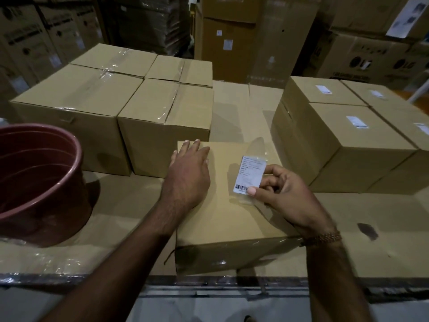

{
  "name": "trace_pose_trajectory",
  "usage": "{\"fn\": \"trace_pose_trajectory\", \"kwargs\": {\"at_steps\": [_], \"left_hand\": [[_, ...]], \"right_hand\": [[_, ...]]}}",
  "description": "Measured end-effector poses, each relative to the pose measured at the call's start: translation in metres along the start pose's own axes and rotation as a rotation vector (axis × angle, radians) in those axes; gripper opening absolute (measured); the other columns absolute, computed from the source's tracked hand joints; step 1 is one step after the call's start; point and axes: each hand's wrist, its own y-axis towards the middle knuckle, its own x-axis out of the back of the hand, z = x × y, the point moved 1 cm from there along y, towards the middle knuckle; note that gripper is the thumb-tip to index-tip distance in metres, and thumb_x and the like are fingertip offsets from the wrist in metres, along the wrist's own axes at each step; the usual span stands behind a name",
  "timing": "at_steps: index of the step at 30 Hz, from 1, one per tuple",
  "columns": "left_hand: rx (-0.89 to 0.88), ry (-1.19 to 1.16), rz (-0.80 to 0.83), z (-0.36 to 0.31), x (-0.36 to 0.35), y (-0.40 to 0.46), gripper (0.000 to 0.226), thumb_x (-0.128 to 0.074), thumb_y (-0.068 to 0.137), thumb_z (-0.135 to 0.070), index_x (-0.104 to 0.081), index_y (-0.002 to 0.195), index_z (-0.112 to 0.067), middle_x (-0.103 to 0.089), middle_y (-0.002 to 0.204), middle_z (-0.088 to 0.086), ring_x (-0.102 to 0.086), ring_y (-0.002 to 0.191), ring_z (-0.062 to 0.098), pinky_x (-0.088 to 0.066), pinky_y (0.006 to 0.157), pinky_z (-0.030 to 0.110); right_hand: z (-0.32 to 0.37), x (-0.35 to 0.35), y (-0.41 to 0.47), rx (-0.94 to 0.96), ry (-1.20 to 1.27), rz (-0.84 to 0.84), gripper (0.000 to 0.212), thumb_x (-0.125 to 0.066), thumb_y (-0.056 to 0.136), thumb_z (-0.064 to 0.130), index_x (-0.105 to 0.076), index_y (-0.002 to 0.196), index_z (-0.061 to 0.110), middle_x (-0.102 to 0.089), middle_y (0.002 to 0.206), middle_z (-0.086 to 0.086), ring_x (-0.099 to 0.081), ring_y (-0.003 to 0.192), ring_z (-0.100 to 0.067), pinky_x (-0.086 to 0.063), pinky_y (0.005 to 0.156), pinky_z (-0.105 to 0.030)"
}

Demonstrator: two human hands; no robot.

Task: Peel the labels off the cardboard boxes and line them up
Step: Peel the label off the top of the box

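A cardboard box (222, 214) sits in front of me on a cardboard-covered work surface. My left hand (188, 173) lies flat on its top with straight fingers. My right hand (285, 194) pinches a white barcode label (249, 175) with clear tape around it, lifted off the box top. To the right stand boxes that carry white labels (354, 122) (323, 89). To the left, a group of taped boxes (162, 117) shows no labels on top.
A large red-brown plastic tub (39, 182) stands at the left on the surface. The surface's front edge (209, 278) is wrapped in plastic film. Tall stacked cartons (246, 36) fill the background.
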Motion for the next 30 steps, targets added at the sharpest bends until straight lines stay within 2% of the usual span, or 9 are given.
{"fn": "trace_pose_trajectory", "kwargs": {"at_steps": [4, 5, 7, 9, 13, 17, 22, 26, 30], "left_hand": [[0.0, -0.022, -0.016, 0.002, -0.002, 0.001, 0.044, -0.04, 0.11, -0.02, -0.051, 0.153, -0.02, -0.032, 0.169, 0.002, -0.017, 0.16, 0.021, -0.014, 0.13, 0.047], [0.002, -0.026, -0.021, 0.002, -0.002, 0.001, 0.044, -0.041, 0.11, -0.02, -0.051, 0.153, -0.02, -0.033, 0.169, 0.002, -0.017, 0.16, 0.021, -0.014, 0.13, 0.047], [0.008, -0.035, -0.024, 0.002, -0.002, 0.001, 0.044, -0.041, 0.11, -0.02, -0.052, 0.153, -0.019, -0.034, 0.169, 0.001, -0.018, 0.16, 0.021, -0.013, 0.13, 0.045], [0.009, -0.04, -0.033, 0.002, -0.002, 0.0, 0.043, -0.043, 0.11, -0.02, -0.053, 0.152, -0.019, -0.035, 0.168, 0.001, -0.019, 0.159, 0.02, -0.014, 0.13, 0.045], [0.018, -0.073, -0.066, 0.003, -0.003, -0.003, 0.041, -0.048, 0.107, -0.018, -0.059, 0.147, -0.018, -0.044, 0.163, 0.001, -0.027, 0.157, 0.02, -0.023, 0.128, 0.047], [-0.013, -0.109, -0.18, -0.001, 0.002, -0.01, 0.044, -0.057, 0.102, -0.015, -0.059, 0.146, -0.017, -0.051, 0.157, 0.003, -0.042, 0.148, 0.021, -0.035, 0.122, 0.049], [-0.078, -0.075, -0.383, -0.006, 0.023, -0.028, 0.048, -0.058, 0.102, -0.015, -0.054, 0.149, -0.018, -0.052, 0.155, -0.001, -0.044, 0.145, 0.018, -0.042, 0.118, 0.044], [-0.064, -0.049, -0.449, 0.002, 0.046, -0.053, 0.048, -0.061, 0.101, -0.015, -0.055, 0.148, -0.017, -0.052, 0.154, -0.001, -0.043, 0.145, 0.016, -0.036, 0.117, 0.033], [-0.034, -0.009, -0.474, 0.028, 0.081, -0.07, 0.043, -0.06, 0.102, -0.017, -0.059, 0.144, -0.017, -0.056, 0.15, 0.0, -0.047, 0.142, 0.017, -0.041, 0.118, 0.044]], "right_hand": [[-0.003, 0.001, -0.001, 0.011, -0.012, -0.018, 0.034, -0.083, 0.092, 0.011, -0.072, 0.122, 0.018, -0.081, 0.112, -0.004, -0.066, 0.091, -0.039, -0.059, 0.089, -0.046], [-0.003, 0.001, -0.002, 0.017, -0.017, -0.023, 0.034, -0.081, 0.093, 0.009, -0.071, 0.124, 0.018, -0.081, 0.114, -0.002, -0.072, 0.1, -0.035, -0.06, 0.093, -0.048], [-0.002, -0.001, -0.002, 0.026, -0.034, -0.031, 0.038, -0.076, 0.096, 0.005, -0.07, 0.13, 0.02, -0.081, 0.116, 0.002, -0.076, 0.11, -0.024, -0.06, 0.087, -0.031], [-0.001, -0.002, -0.002, 0.031, -0.024, -0.049, 0.037, -0.072, 0.098, 0.001, -0.069, 0.131, 0.018, -0.081, 0.116, 0.004, -0.076, 0.109, -0.014, -0.057, 0.083, -0.018], [-0.003, -0.004, -0.001, 0.056, -0.024, -0.073, 0.016, -0.068, 0.102, 0.003, -0.073, 0.114, 0.012, -0.082, 0.109, -0.004, -0.078, 0.104, -0.021, -0.059, 0.087, -0.026], [0.0, -0.008, -0.004, 0.068, -0.001, -0.092, 0.01, -0.066, 0.103, 0.004, -0.073, 0.111, 0.006, -0.082, 0.105, -0.01, -0.078, 0.102, -0.026, -0.062, 0.093, -0.035], [0.012, -0.011, -0.005, 0.045, -0.036, -0.119, 0.008, -0.069, 0.102, 0.008, -0.076, 0.102, 0.013, -0.083, 0.097, -0.005, -0.079, 0.092, -0.016, -0.061, 0.079, -0.03], [0.022, -0.025, 0.001, 0.069, -0.115, -0.158, 0.008, -0.073, 0.101, 0.014, -0.077, 0.098, 0.019, -0.082, 0.097, 0.0, -0.078, 0.093, -0.017, -0.06, 0.079, -0.03], [0.039, -0.064, 0.007, 0.128, -0.195, -0.174, 0.008, -0.071, 0.103, 0.02, -0.078, 0.103, 0.022, -0.08, 0.1, 0.007, -0.075, 0.095, -0.009, -0.058, 0.083, -0.026]]}}
